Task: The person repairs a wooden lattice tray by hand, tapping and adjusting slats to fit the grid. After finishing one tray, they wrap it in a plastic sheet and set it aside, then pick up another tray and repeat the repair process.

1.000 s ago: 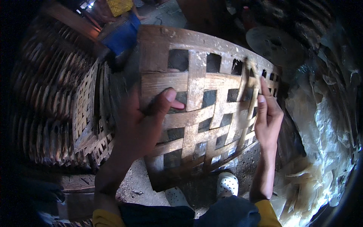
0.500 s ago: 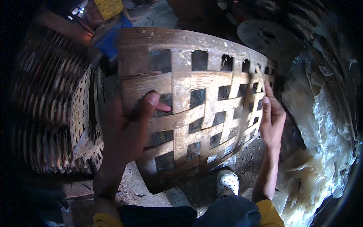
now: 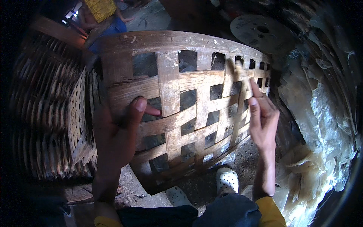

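Observation:
A large panel woven from flat bamboo strips (image 3: 168,87), with square gaps and pale flecks, stands tilted before me. My left hand (image 3: 113,136) grips its left side, the thumb on the near face and a fingertip showing through a gap. Toward the panel's right end, my right hand (image 3: 265,123) pinches a thin pale stick (image 3: 248,86). The stick's upper end is blurred and lies over the weave near the upper strips; whether it touches them I cannot tell.
Many similar slatted panels (image 3: 43,113) stand stacked at the left, beside a leaning lattice (image 3: 76,113). Crumpled translucent sheets (image 3: 321,125) heap up at the right. A round disc with holes (image 3: 261,34) lies behind. Far left, a person is near a yellow crate (image 3: 100,9). My white clogs (image 3: 227,179) are below.
The panel and my left hand have shifted left. My right hand has moved slightly left, and the stick now leans more to the left, its tip over different gaps.

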Demonstrator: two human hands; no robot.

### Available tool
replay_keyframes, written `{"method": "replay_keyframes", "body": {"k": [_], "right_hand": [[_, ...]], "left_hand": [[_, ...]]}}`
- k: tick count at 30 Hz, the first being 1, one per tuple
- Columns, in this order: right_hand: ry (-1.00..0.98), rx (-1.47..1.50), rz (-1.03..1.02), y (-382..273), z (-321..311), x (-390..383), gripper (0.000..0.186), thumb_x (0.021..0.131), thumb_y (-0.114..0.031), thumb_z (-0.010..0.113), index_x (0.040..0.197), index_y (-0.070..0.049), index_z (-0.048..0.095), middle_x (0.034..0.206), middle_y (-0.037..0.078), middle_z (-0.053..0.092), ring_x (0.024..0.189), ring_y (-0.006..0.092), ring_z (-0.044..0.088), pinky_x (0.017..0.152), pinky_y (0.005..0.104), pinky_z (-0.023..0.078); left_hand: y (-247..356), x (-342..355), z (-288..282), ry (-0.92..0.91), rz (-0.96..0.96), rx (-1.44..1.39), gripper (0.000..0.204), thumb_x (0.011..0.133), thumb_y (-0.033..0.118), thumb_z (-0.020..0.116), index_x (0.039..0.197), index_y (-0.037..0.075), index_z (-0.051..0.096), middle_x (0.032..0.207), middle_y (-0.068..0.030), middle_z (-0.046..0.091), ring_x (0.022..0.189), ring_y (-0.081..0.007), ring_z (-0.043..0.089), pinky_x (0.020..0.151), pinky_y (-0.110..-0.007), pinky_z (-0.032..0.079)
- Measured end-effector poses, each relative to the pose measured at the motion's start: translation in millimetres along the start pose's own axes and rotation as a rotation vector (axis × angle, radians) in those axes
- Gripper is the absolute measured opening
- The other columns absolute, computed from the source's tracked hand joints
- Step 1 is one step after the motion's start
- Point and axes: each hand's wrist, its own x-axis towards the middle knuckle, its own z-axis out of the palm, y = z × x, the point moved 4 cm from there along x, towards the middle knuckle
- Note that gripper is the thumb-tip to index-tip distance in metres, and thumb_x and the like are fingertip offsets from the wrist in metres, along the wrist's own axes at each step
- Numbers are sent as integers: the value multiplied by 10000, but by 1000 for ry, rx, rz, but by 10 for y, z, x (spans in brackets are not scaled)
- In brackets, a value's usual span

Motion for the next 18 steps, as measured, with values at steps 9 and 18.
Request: {"method": "replay_keyframes", "body": {"k": [9,18], "right_hand": [[192,155,101,597,-225,138,390,1069,-183,546,1414,-5,590,1155,181,741,1103,145,670,968,329,515],[180,-163,119,1153,-160,210,386,1058,-252,555,1400,-89,628,977,202,740,791,180,710,738,342,545]], "left_hand": [[-71,42,6,3,16,19,317,1015,195,629,1237,-28,584,983,-114,731,891,-181,712,851,-343,530],[-75,39,-38,-15,-90,45,514,988,281,674,1380,-1,498,1032,-115,724,927,-185,673,942,-392,477]]}}
